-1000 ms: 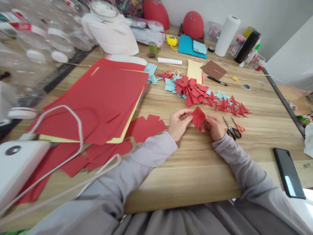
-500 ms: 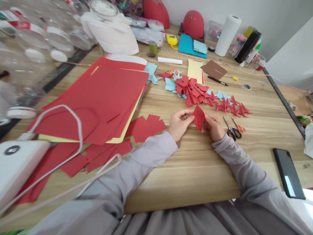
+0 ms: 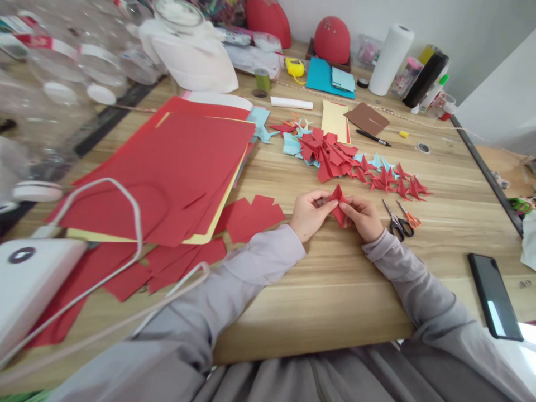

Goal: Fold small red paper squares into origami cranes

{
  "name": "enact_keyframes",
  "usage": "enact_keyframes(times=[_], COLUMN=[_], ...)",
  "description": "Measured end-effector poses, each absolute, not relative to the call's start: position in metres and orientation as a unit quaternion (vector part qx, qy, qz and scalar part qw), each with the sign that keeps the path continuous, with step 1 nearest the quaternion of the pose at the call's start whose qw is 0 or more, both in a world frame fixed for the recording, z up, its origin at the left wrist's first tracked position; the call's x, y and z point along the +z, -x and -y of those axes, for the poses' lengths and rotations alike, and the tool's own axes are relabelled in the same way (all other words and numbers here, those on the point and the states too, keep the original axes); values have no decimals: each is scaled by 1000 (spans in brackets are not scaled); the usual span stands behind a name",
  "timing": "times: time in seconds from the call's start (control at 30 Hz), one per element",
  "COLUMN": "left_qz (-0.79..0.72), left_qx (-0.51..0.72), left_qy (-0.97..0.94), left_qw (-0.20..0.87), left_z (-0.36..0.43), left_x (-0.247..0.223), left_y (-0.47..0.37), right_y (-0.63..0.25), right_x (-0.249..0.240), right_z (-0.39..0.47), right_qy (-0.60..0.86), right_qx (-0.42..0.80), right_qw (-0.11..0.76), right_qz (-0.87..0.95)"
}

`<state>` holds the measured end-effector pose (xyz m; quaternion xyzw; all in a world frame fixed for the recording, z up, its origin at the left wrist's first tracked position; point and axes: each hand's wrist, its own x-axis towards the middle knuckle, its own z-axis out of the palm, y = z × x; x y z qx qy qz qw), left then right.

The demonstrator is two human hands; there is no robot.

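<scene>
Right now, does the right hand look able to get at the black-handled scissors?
Probably yes: the black-handled scissors lie close beside the right hand with nothing between, though it would likely need to release the folded red paper first.

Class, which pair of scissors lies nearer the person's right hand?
The black-handled scissors: they lie between the right hand and the orange-handled pair, which is farther right.
</scene>
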<state>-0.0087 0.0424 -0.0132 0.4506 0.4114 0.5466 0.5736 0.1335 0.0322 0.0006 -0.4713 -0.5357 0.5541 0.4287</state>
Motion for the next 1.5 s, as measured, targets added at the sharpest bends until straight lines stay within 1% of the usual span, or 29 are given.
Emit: enact_keyframes(times=[0.23, 0.57, 0.83, 1.03, 1.27, 1.37, 1.5], left_qz=[-387, -394, -369, -400, -393, -366, -355], left_qx=[532, 531, 512, 501, 540, 532, 524], left_qy=[-459, -461, -488, -514, -554, -574, -548], left_qw=[597, 592, 602, 569, 498, 503, 547], left_z=[-41, -41, -41, -40, -50, -55, -55], left_x=[-13, -12, -13, -17, -11, -7, -5], left_y=[9, 8, 7, 6, 20, 26, 28], right_y=[-134, -138, -134, -134, -135, -136, -136], right_x=[0, -6, 0, -4, -9, -9, -8], right_z=[-32, -31, -31, -32, -33, -33, -34], right_qy=[480, 483, 493, 491, 467, 463, 473], right_qx=[547, 560, 558, 539, 547, 557, 566], right_qw=[440, 441, 473, 452, 439, 436, 430], right_qz=[527, 509, 470, 514, 539, 535, 521])
